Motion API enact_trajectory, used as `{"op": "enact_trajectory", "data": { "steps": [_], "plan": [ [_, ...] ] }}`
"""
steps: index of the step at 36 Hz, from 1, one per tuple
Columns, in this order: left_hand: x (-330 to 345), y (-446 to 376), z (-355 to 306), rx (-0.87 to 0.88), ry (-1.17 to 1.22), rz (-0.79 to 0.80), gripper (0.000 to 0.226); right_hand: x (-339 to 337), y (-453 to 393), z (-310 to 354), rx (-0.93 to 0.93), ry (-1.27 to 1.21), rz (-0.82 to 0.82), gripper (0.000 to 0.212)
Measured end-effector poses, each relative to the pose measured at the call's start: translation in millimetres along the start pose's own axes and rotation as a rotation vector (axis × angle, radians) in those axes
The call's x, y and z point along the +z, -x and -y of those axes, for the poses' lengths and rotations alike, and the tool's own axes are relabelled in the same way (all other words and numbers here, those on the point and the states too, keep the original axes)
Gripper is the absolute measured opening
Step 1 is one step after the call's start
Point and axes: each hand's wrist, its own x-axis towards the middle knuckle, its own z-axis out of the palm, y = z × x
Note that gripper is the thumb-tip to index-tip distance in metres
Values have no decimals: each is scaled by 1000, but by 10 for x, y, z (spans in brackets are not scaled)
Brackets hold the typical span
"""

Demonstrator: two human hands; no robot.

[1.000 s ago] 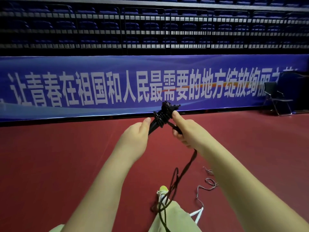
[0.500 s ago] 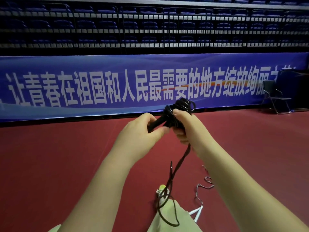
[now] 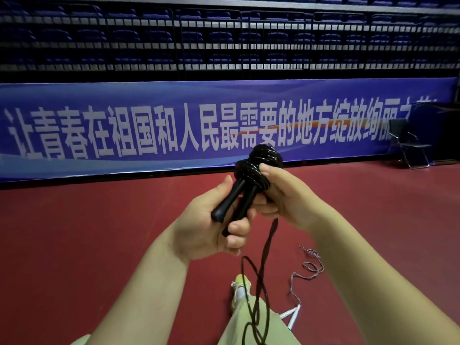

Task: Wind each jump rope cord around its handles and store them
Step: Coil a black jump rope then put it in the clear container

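A black jump rope has its two handles (image 3: 236,199) held side by side, tilted up to the right. My left hand (image 3: 206,225) grips their lower ends. Shiny black cord coils (image 3: 258,165) wrap the upper ends in a thick bundle. My right hand (image 3: 286,195) curls round that bundle, thumb on top. The loose black cord (image 3: 263,265) hangs from under my right hand down past my leg. A second rope lies on the floor: white handles (image 3: 292,316) with a thin grey cord (image 3: 308,266).
Red sports floor (image 3: 87,232) all round. My shoe (image 3: 240,287) and a green trouser leg sit below the hands. A long blue banner (image 3: 149,130) lines the far wall under dark seating. A folding chair (image 3: 408,145) stands at the back right.
The handles have tipped so their ends show in my left palm. The coil bundle is thicker, and the hanging cord is shorter. My right hand has moved over the bundle.
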Motion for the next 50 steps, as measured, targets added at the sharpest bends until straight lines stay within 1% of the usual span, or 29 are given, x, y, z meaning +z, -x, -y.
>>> {"op": "enact_trajectory", "data": {
  "steps": [2, 6, 8, 12, 15, 18, 23, 25, 27, 28, 30, 33, 36, 38, 40, 42, 43, 44, 45, 47, 48, 50],
  "plan": [
    [20, 4, -12, 15, -66, -102, 62, -39, 22, -1, 23, 35, 5, 39],
    [83, -18, -1, 60, -152, -272, 55, -67, 36, -1, 55, 80, -52, 37],
    [104, -47, 19, 96, -182, -345, 50, -59, 32, 2, 73, 96, -85, 43],
    [124, -93, 53, 135, -263, -464, 51, -28, 10, 27, 135, 191, -175, 50],
    [95, -106, 42, 198, -337, -527, 48, -12, -1, 19, 135, 233, -209, 51],
    [65, -100, 5, 222, -434, -569, 46, -15, 0, -10, 130, 224, -223, 51],
    [-24, -107, -10, 256, -769, -730, 52, -10, -20, -40, 122, 187, -208, 48],
    [-45, -107, -4, 256, -919, -783, 54, -12, -22, -54, 133, 185, -181, 55],
    [-33, -99, 16, 257, -1051, -830, 53, -22, -15, -68, 156, 194, -164, 69],
    [-28, -99, 31, 265, -1076, -844, 54, -27, -14, -76, 164, 198, -167, 71],
    [-25, -100, 58, 275, -1071, -851, 53, -30, -17, -92, 173, 198, -199, 66],
    [-39, -114, 78, 252, -1058, -843, 41, -32, -27, -117, 169, 199, -250, 66],
    [-39, -108, 59, 232, -1004, -796, 35, -14, -35, -117, 143, 188, -276, 52],
    [-56, -102, 37, 215, -960, -754, 35, 7, -31, -103, 109, 168, -286, 44],
    [-75, -103, 13, 174, -920, -709, 41, 22, -27, -100, 74, 155, -289, 38],
    [-67, -87, -12, 144, -846, -610, 50, 28, -29, -103, 41, 141, -282, 33],
    [-64, -70, -19, 138, -759, -539, 50, 32, -30, -101, 29, 111, -274, 31],
    [-66, -50, -15, 126, -618, -441, 48, 29, -27, -104, 21, 63, -263, 30],
    [-87, -31, -2, 101, -447, -306, 49, 25, -25, -106, 13, 5, -249, 31],
    [-136, -17, 65, 97, -151, 36, 62, 21, -12, -105, -34, -105, -198, 39],
    [-141, -24, 117, 117, -21, 179, 69, 21, -2, -103, -71, -144, -159, 45],
    [-118, -70, 217, 142, 172, 360, 78, 35, 16, -88, -129, -165, -95, 54]
  ]
}}
